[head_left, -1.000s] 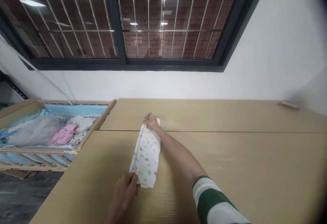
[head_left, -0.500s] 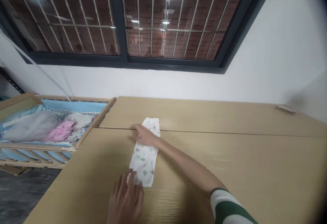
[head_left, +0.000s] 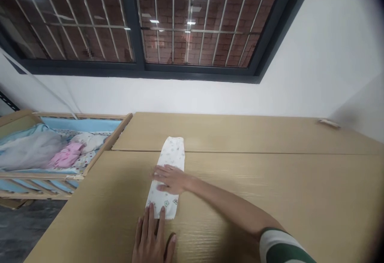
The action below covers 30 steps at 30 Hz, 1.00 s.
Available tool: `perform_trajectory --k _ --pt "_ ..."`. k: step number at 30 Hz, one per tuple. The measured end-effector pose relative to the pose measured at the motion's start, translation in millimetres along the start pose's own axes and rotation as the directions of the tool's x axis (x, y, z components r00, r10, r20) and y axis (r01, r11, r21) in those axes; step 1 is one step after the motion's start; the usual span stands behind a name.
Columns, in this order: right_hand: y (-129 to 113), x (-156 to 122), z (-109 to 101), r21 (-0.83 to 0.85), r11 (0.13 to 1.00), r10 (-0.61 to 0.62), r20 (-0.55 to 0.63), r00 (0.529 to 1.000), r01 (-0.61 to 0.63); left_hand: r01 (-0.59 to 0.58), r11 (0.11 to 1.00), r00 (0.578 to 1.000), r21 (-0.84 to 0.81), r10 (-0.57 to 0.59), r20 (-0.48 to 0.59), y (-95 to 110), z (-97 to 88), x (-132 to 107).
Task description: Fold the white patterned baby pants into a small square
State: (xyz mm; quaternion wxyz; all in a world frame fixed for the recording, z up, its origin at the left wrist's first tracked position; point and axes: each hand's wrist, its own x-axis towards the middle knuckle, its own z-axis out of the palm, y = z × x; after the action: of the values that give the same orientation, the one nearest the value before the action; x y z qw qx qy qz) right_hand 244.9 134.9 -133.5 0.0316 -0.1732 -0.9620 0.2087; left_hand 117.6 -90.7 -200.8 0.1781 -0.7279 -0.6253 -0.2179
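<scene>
A white cloth point(head_left: 173, 151) with small green and dark prints lies as a long narrow folded strip on the tan tabletop point(head_left: 240, 199). It crosses the seam between two panels. My right hand point(head_left: 171, 178) reaches in from the right and lies flat over the middle of the strip, fingers stretched to the left. At the near end, my left hand point(head_left: 153, 235) has its fingers spread, with the fingertips on the cloth's lower edge. Neither hand grips the fabric. The part of the cloth under my right hand is hidden.
On the left stands a wooden crib point(head_left: 120, 133) with blue lining, holding a pink cloth point(head_left: 67, 155) and sheer white netting point(head_left: 36, 149). A small pale object point(head_left: 329, 123) lies at the tabletop's far right. Behind is a white wall below a barred window point(head_left: 195, 73).
My right hand has come down the strip toward me and flattened out. My left hand's fingers have spread on the near end. The view has shifted slightly.
</scene>
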Motion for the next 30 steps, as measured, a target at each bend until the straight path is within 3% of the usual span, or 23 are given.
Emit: perform_trajectory --k 8,15,20,22,24,28,30 --pt "95 44 -29 -0.118 0.957 0.240 -0.189 0.952 -0.265 -0.004 0.998 0.998 0.056 0.008 -0.066 -3 18.5 -3" --pt "130 42 -47 -0.134 0.937 0.283 -0.248 0.926 -0.323 -0.031 0.997 0.994 0.066 0.037 -0.103 2 21.8 -2" --pt "146 33 -71 -0.200 0.941 0.252 -0.118 0.960 -0.272 -0.091 0.994 0.988 0.066 0.098 -0.117 30 19.6 9" --pt "142 32 -78 -0.254 0.930 0.247 -0.103 0.963 -0.266 -0.103 0.993 0.988 0.061 0.109 -0.107 37 17.7 13" --pt "126 29 -79 -0.303 0.914 0.232 -0.161 0.959 -0.271 -0.125 0.990 0.987 0.062 0.130 -0.093 36 15.9 18" --pt "64 -1 -59 -0.288 0.925 0.151 -0.318 0.936 -0.247 -0.204 0.979 0.977 0.007 0.204 -0.062 9 15.3 29" --pt "27 -31 -44 -0.178 0.967 0.127 -0.296 0.947 -0.185 -0.255 0.965 0.967 -0.058 0.253 -0.032 -6 14.5 36"
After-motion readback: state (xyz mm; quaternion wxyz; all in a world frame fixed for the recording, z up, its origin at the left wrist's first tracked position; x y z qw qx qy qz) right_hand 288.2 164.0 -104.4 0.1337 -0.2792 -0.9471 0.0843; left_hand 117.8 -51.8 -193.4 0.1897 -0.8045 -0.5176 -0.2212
